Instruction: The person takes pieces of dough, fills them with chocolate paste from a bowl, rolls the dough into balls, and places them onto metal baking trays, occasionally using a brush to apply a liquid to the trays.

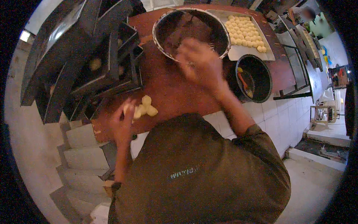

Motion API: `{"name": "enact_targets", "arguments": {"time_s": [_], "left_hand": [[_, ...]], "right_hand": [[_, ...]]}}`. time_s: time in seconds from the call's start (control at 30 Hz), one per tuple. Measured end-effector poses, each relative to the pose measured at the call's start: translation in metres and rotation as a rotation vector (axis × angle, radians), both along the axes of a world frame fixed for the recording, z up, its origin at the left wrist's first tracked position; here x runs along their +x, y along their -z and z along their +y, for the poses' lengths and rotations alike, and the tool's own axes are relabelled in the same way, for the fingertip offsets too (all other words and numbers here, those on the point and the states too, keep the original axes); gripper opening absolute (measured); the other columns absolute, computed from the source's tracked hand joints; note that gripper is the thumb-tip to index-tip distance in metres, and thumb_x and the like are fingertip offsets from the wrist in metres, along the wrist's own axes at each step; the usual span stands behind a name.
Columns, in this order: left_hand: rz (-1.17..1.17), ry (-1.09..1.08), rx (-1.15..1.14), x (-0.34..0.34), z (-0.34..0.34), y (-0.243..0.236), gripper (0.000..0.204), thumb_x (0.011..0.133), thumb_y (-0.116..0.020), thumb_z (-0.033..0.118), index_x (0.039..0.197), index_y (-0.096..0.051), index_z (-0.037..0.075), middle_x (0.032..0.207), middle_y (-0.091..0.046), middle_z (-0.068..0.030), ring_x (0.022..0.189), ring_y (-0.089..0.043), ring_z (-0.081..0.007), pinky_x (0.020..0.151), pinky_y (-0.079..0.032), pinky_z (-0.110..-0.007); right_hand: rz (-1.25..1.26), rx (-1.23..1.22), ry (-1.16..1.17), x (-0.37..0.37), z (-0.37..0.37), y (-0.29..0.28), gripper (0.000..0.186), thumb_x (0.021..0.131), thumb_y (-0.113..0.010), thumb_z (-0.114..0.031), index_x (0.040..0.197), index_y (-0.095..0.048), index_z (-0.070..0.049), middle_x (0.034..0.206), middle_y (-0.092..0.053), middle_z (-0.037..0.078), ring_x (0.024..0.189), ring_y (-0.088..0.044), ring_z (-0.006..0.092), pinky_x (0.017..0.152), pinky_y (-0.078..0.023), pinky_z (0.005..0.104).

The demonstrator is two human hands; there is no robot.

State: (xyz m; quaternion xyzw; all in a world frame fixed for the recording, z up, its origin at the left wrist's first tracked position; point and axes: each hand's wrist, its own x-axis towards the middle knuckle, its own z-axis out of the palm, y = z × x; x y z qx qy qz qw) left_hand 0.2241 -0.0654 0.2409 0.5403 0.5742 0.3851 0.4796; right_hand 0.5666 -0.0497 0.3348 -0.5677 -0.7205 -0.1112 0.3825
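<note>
My left hand [125, 114] curls its fingers on a pale dough ball at the table's near left, beside several others [146, 106]. My right hand [197, 61] is over the near part of a large round pot [160, 28] with dark brown contents; its fingers are blurred and I cannot tell what, if anything, they hold. To the right of that hand stands a black bucket [263, 78] with an orange-handled utensil inside. Behind the bucket, a pale tray [235, 55] bears rows of small dough balls.
Dark metal tins [63, 80] are stacked along the left of the brown table [156, 74], some with pale balls inside. At the right are a metal rack [292, 87], a long side counter [319, 84] and a person [319, 24] in the background. A tiled wall [272, 119] shows below the table edge.
</note>
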Motion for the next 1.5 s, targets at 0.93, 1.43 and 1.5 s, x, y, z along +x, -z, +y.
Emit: {"name": "enact_targets", "arguments": {"time_s": [0.93, 1.43, 1.5], "left_hand": [[0.532, -0.244, 0.022, -0.080, -0.054, 0.047, 0.039, 0.100, -0.065, 0.031, 0.119, -0.066, -0.003, 0.104, -0.070, -0.0160, 0.085, -0.064, -0.0213, 0.075, -0.052, -0.037], [0.777, 0.067, 0.524, -0.095, -0.034, 0.164, 0.047, 0.090, -0.069, 0.019, 0.132, -0.060, -0.001, 0.122, -0.067, -0.0219, 0.109, -0.065, -0.0393, 0.094, -0.052, -0.048], [0.386, 0.057, 0.155, -0.066, -0.035, 0.124, 0.048, 0.097, -0.064, 0.029, 0.134, -0.058, -0.002, 0.125, -0.067, -0.0194, 0.114, -0.064, -0.0364, 0.098, -0.051, -0.047]], "right_hand": [[0.008, -0.558, -0.355, 0.121, 0.082, 0.098, 0.028, 0.085, -0.066, -0.021, 0.106, -0.078, -0.007, 0.093, -0.075, 0.018, 0.081, -0.073, 0.0310, 0.074, -0.056, 0.0403], [1.186, -0.934, -0.486, -0.015, -0.005, 0.035, 0.043, 0.095, -0.053, -0.018, 0.131, -0.064, 0.002, 0.075, -0.051, -0.007, 0.061, -0.043, 0.0045, 0.054, -0.035, 0.0217], [1.246, -0.969, -0.458, -0.036, -0.023, 0.068, 0.041, 0.095, -0.060, -0.022, 0.130, -0.067, -0.003, 0.092, -0.066, 0.001, 0.067, -0.054, 0.0081, 0.061, -0.045, 0.0252]]}}
